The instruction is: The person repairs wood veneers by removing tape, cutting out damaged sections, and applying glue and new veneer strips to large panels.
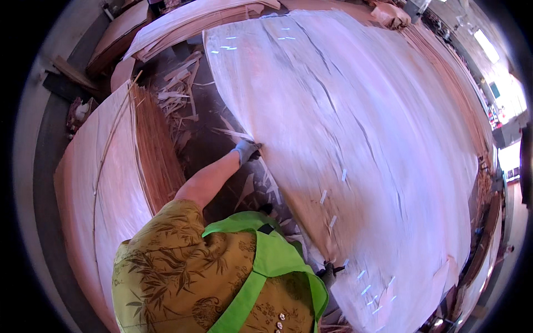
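A large, pale wood veneer sheet lies spread in front of me on a stack, with long dark splits and short strips of whitish tape on it. My left hand, in a grey glove with dark fingertips, is closed on the sheet's near edge, about midway along. Farther down that same edge, close to my body, my right hand in a dark glove grips the sheet, with a finger lying over its top. The undersides of both hands are hidden.
On my left stands a tall stack of veneer with a thin, bent strip across it. Broken veneer scraps litter the dark floor between the stacks. More veneer sheets are piled at the far left, and a crumpled brownish bundle sits at the far edge.
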### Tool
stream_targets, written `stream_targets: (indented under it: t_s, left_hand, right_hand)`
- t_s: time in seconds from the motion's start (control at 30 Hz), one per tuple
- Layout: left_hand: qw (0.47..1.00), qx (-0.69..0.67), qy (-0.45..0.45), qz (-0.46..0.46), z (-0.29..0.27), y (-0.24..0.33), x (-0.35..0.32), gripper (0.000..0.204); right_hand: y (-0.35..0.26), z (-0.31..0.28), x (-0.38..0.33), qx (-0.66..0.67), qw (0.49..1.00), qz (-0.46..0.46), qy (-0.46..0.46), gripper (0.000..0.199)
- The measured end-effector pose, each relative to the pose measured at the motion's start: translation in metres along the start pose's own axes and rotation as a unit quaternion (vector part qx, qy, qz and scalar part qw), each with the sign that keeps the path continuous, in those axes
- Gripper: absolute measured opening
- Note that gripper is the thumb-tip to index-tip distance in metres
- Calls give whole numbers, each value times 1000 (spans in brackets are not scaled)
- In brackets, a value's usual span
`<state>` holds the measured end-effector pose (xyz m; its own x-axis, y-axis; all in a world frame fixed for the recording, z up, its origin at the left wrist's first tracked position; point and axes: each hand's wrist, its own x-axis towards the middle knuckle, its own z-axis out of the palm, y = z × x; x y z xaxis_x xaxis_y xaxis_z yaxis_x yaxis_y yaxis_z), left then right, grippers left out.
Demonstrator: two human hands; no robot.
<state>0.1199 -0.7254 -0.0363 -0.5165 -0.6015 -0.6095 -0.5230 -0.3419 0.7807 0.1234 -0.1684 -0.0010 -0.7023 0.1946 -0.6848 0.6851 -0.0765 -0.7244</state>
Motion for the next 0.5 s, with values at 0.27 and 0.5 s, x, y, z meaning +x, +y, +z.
stream_targets:
  t_s: [0.27, 0.5]
  left_hand:
    - [976, 130, -47, 170, -67, -108, -13, 30]
    - [823, 478, -112, 286, -92, -175, -77, 63]
  right_hand:
    - [36, -37, -20, 84, 993, -23, -77, 23]
    - [104, -95, 2, -11, 998, 31, 58, 25]
